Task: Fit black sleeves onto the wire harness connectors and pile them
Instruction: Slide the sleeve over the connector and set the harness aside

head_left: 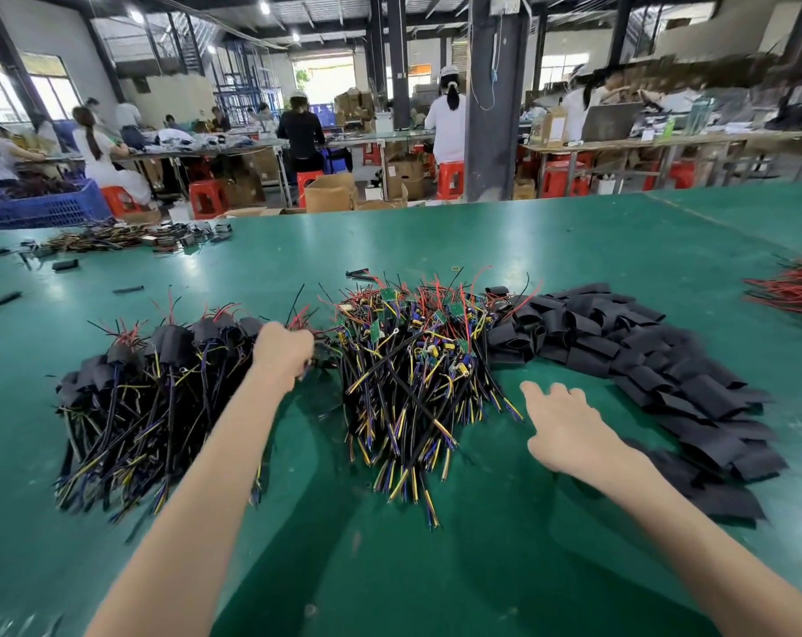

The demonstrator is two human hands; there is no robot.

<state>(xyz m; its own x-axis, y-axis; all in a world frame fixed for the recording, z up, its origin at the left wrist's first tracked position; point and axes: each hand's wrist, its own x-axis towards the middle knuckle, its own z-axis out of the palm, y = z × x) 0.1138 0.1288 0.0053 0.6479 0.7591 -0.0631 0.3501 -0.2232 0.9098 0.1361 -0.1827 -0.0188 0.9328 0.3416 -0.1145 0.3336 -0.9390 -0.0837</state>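
Observation:
Three heaps lie on the green table. On the left is a pile of sleeved harnesses, their heads in black sleeves. In the middle lies a pile of bare harnesses with green boards and coloured wires. To the right spreads a heap of flat black sleeves. My left hand is curled at the right edge of the sleeved pile, fingers down among the wires; what it grips is hidden. My right hand hovers with relaxed fingers between the bare harnesses and the sleeves, holding nothing.
Red wires lie at the right edge. More harnesses and loose black sleeves sit at the far left, beside a blue crate. Beyond the table, people work at benches among red stools and cardboard boxes.

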